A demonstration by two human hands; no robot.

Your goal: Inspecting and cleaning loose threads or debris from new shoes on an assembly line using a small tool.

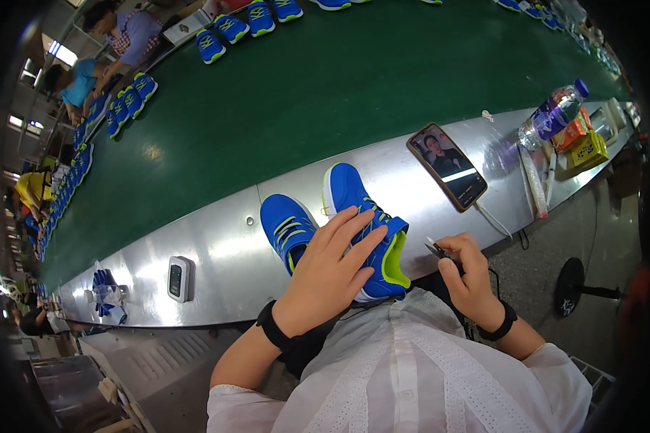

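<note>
Two blue sneakers with lime-green trim stand side by side on the metal edge of the table. My left hand (332,267) lies across the right sneaker (350,186), fingers stretched out and spread over its laces and strap. That sneaker's lime lining faces me. Partly behind my left hand is the left sneaker (285,220), with green laces. To the right of the shoes, my right hand (468,278) is closed around small thread snips (435,249), whose blades point up and left, apart from the shoe.
A phone (448,166) with a cable lies beyond my right hand. Farther right are a water bottle (554,115) and a yellow packet (588,151). On the left sits a small white device (180,279). More sneakers (231,27) line the green belt (282,101); co-workers are at far left.
</note>
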